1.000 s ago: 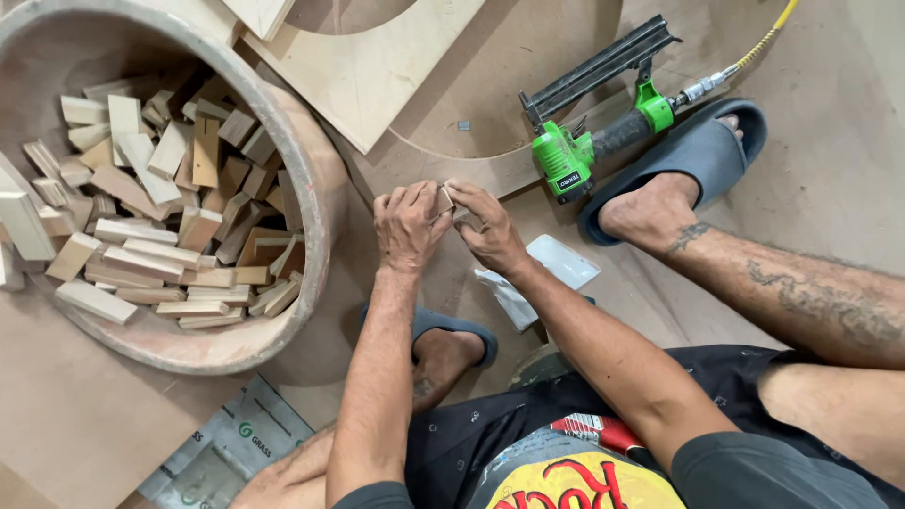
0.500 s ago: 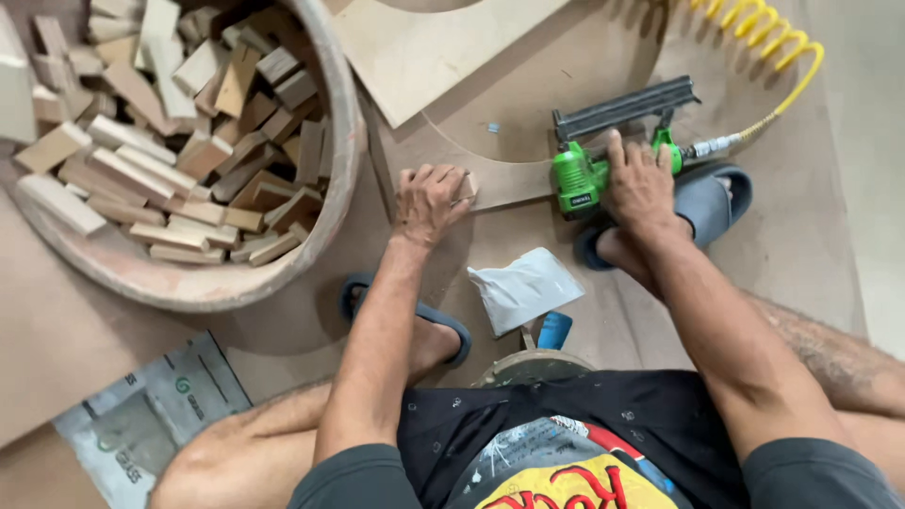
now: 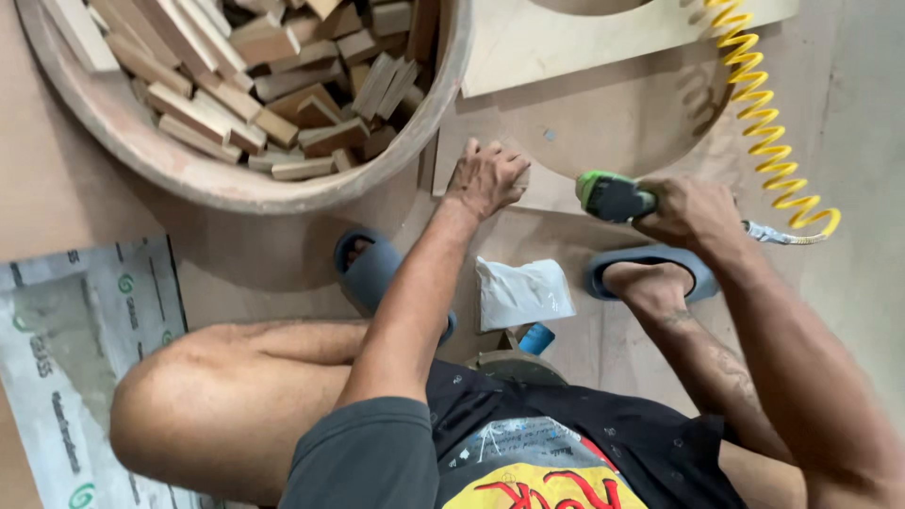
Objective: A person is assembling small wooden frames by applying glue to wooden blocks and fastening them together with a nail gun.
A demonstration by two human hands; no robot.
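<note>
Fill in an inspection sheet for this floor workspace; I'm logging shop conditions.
Surface: brown board floor, bare patches visible.
Job's things: green nail gun; thin curved wood strip on the floor.
Clutter: round tub of wood offcuts; white bag; blue cap; printed sheet; plywood panel.
Grippers: left hand pressing the strip; right hand gripping the nail gun.
Cables: yellow coiled air hose running to the gun.
Surroundings: nothing seen.

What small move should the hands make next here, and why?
Probably bring the green nail gun in the right hand to the small wood piece that the left hand presses flat on the plywood panel; the tool sits just beside it, apart.
</note>
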